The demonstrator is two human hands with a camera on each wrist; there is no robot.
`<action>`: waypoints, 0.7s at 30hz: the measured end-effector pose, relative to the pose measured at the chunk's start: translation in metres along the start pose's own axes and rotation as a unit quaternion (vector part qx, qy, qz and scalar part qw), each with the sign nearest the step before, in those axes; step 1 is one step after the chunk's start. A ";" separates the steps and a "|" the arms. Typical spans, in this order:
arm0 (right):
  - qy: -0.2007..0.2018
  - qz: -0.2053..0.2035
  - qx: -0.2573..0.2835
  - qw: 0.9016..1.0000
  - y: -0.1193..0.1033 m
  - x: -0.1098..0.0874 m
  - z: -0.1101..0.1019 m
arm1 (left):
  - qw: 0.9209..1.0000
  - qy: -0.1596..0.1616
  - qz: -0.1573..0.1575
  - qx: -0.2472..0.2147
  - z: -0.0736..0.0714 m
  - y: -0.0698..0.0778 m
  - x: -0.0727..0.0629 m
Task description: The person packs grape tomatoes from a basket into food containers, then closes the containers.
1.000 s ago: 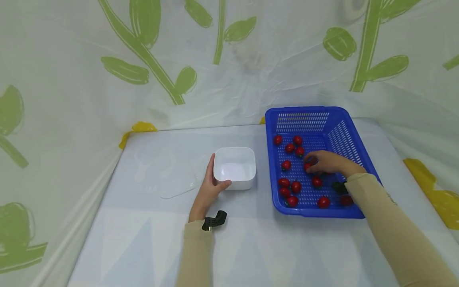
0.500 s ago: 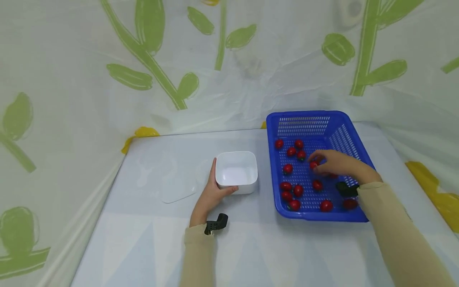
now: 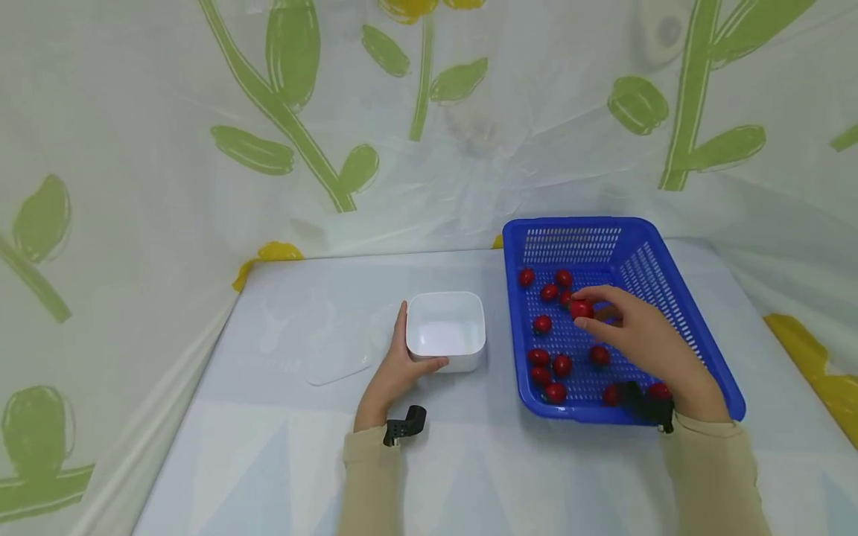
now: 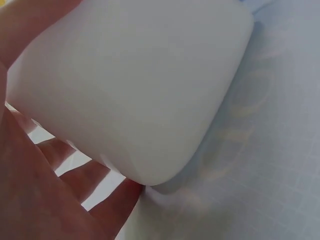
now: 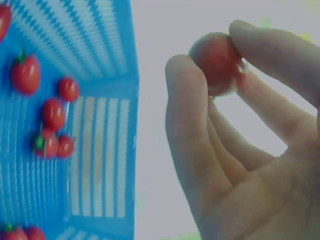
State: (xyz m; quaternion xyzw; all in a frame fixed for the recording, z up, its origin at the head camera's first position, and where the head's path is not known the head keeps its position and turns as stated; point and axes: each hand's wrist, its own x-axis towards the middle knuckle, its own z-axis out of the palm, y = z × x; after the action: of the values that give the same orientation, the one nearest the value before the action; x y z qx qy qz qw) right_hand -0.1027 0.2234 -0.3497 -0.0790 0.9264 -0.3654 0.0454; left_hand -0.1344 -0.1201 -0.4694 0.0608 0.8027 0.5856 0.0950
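Note:
In the head view a square white container [image 3: 445, 331] sits on the table, its inside bare. My left hand [image 3: 397, 370] holds its left side, thumb along the near wall; the left wrist view shows the container's wall [image 4: 135, 90] against the palm, fingers along its lower edge. My right hand [image 3: 633, 327] pinches a cherry tomato [image 5: 217, 62] between thumb and fingertips, over the blue basket [image 3: 623, 418]. Several more cherry tomatoes [image 3: 542, 324] lie on the basket's floor, some at its near side partly hidden by the wrist camera.
A clear flat lid [image 3: 338, 357] lies on the table left of the container. Behind the table hangs a white sheet [image 3: 469, 186] with green leaf prints. The basket's perforated walls [image 3: 573, 244] rise around the tomatoes.
My right hand has lifted a cherry tomato up from the basket's floor. The left hand keeps its hold on the container. The head view has tilted slightly upward.

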 end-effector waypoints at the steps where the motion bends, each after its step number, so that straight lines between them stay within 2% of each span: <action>1: 0.013 -0.002 0.006 1.000 -0.004 -0.002 0.003 | 1.000 0.004 0.001 0.005 0.000 0.000 -0.001; 4: 0.048 -0.017 0.032 0.998 -0.016 -0.006 0.013 | 1.000 0.012 0.012 -0.002 0.000 -0.001 -0.002; 7: 0.082 -0.013 0.077 0.994 -0.025 -0.009 0.025 | 1.000 0.013 0.026 -0.010 0.000 -0.004 -0.002; 10: 0.116 0.005 0.132 0.984 -0.032 -0.012 0.037 | 0.999 0.007 0.030 -0.017 0.000 -0.006 -0.001; 13: 0.139 0.012 0.193 0.971 -0.039 -0.014 0.050 | 1.000 0.000 0.025 -0.016 -0.001 -0.005 -0.002; 17: 0.160 -0.012 0.244 0.956 -0.048 -0.009 0.062 | 1.000 -0.016 0.006 -0.026 -0.004 0.009 -0.009; 21: 0.170 -0.026 0.255 0.952 -0.063 -0.001 0.068 | 0.999 -0.025 -0.001 -0.032 -0.007 0.021 -0.015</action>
State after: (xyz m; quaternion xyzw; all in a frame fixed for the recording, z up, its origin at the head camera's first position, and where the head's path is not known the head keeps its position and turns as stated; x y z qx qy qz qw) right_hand -0.0845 0.1326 -0.3566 -0.0251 0.7943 -0.5982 -0.1034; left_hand -0.1220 -0.1236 -0.4465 0.0717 0.7812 0.6088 0.1179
